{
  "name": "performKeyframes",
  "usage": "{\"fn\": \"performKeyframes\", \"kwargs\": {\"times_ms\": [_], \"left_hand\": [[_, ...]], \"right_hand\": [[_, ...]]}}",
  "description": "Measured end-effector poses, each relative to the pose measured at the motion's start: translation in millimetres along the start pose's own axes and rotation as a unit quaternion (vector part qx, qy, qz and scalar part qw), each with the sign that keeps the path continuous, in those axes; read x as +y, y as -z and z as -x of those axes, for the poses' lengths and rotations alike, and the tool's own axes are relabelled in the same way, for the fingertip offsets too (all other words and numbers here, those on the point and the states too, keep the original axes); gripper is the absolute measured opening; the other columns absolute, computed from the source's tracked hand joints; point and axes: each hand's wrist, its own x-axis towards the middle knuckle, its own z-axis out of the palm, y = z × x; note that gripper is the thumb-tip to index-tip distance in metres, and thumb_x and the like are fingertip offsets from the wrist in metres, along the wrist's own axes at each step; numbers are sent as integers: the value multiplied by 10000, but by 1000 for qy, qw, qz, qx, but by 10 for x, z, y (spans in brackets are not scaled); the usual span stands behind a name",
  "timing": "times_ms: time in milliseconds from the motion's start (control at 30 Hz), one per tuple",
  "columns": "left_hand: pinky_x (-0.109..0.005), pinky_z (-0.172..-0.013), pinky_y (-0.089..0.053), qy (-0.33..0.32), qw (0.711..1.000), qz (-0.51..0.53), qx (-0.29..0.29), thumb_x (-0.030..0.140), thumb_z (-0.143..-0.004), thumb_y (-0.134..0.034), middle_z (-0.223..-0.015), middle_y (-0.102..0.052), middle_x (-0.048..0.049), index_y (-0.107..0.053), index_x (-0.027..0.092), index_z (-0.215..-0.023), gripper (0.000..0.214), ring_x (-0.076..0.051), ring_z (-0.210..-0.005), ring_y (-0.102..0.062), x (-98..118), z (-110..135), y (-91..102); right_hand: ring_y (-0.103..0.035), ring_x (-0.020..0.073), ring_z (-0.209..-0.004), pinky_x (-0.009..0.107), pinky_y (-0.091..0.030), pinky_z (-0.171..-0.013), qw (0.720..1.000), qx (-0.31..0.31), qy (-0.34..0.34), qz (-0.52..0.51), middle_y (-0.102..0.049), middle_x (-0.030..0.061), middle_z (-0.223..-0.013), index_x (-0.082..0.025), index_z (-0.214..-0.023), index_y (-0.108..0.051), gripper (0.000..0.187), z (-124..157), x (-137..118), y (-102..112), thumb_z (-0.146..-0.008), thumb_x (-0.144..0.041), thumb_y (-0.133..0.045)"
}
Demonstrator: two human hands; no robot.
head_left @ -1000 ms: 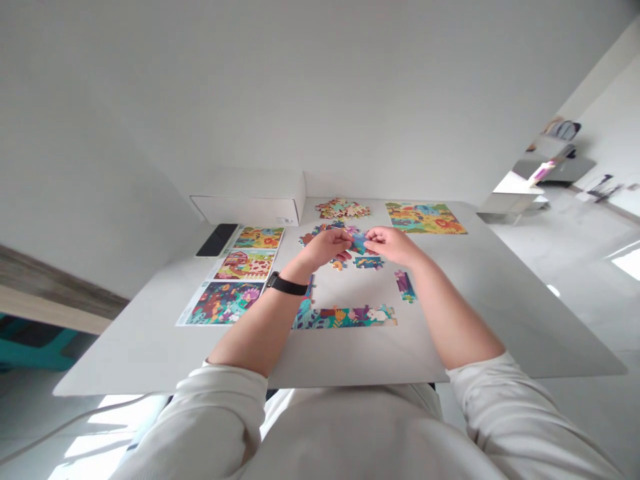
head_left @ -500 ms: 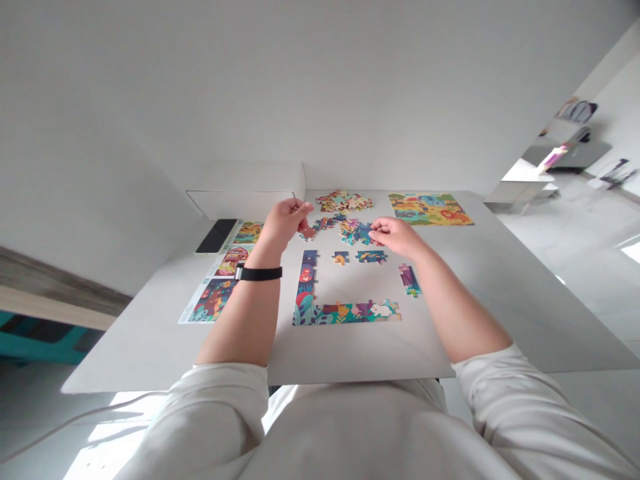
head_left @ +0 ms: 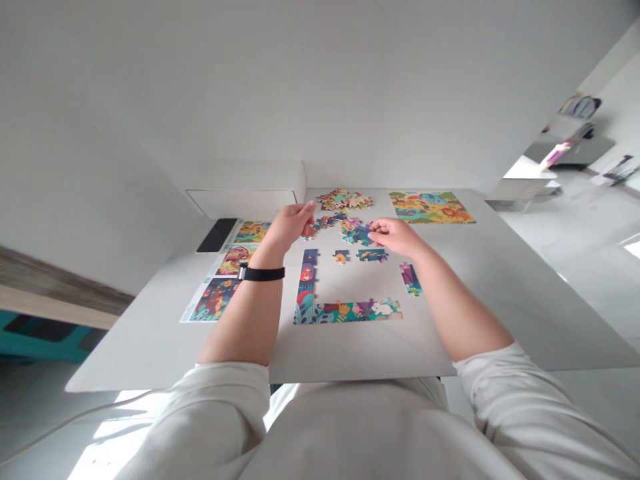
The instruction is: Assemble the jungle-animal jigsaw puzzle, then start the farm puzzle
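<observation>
My left hand (head_left: 294, 222) is raised at the left end of the loose puzzle pieces (head_left: 325, 223). Its fingers are curled with the thumb against them, and whatever they hold is hidden. At the right side of a small heap of blue and multicoloured puzzle pieces (head_left: 356, 232), my right hand (head_left: 393, 236) has its fingertips pinched on a puzzle piece. Nearer me lies an L-shaped joined puzzle border (head_left: 345, 313), with a left side and a bottom row. Above it lie a single piece (head_left: 341, 257) and a joined strip (head_left: 372, 255). A purple-green section (head_left: 411, 279) lies beside my right forearm.
A pile of yellow-red puzzle pieces (head_left: 345, 199) sits at the back by the wall. A finished animal puzzle (head_left: 433, 207) lies back right. On the left are a picture sheet (head_left: 213, 299), a phone (head_left: 217, 236) and a white box (head_left: 243, 200).
My left hand has shifted slightly right and down, its fingers more curled. The right hand stays almost in place at the heap. The view has moved a little.
</observation>
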Motion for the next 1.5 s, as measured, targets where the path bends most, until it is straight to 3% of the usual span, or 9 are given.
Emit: {"fn": "performKeyframes", "kwargs": {"times_ms": [133, 300, 433, 567, 767, 1267, 1500], "left_hand": [[-234, -485, -307, -15, 1000, 7, -26, 508, -1008, -536, -477, -523, 10, -597, 188, -688, 457, -101, -432, -421, -44, -30, -47], [-219, -566, -445, -47, 991, 44, -117, 384, -920, -676, -718, -702, -30, -675, 177, -866, 213, -108, -573, -575, -176, -92, -181], [-227, -622, -483, -69, 981, -4, -181, 370, -900, -683, -860, -766, -46, -725, 180, -957, 202, -119, -665, -641, -185, -43, -364], [-232, -629, -464, -93, 969, -60, -220, 377, -872, -690, -810, -759, -18, -759, 184, -931, 213, -135, -696, -651, -146, 42, -538], [-241, -586, -425, -91, 967, -72, -226, 422, -866, -674, -724, -732, -22, -754, 171, -820, 269, -139, -655, -632, -137, 73, -624], [-239, -606, -463, -65, 977, -25, -203, 473, -883, -665, -818, -778, -57, -792, 174, -845, 327, -134, -671, -644, -138, 90, -712], [-248, -648, -490, -65, 970, -47, -229, 417, -853, -665, -831, -786, -42, -809, 182, -868, 277, -150, -716, -669, -132, 102, -668]], "right_hand": [[-738, 208, -761, 334, -597, -736, 1000, -3, -6, -5, -791, 50, -866, -224, -963, -708, 218, 1, -5, -5, -880, -420, -756], [-718, 189, -761, 309, -567, -738, 1000, -18, 14, 3, -773, 27, -843, -223, -936, -718, 212, 12, -17, -27, -859, -416, -761], [-690, 178, -754, 301, -541, -735, 998, -43, 34, 23, -756, 15, -831, -223, -966, -754, 205, -2, 12, -59, -856, -395, -744], [-674, 173, -748, 287, -508, -708, 996, -57, 47, 45, -754, 17, -842, -222, -1001, -778, 218, -7, 11, -68, -864, -382, -723], [-655, 169, -744, 281, -485, -700, 996, -60, 39, 46, -748, 28, -827, -188, -1002, -777, 270, 14, -53, -42, -844, -403, -740], [-667, 157, -732, 273, -513, -712, 998, -70, 8, 3, -732, 15, -814, -189, -996, -734, 241, 17, -44, 131, -796, -316, -779], [-682, 164, -741, 277, -510, -717, 998, -39, 28, 30, -755, 27, -839, -182, -972, -758, 223, 9, -25, 124, -830, -354, -757]]}}
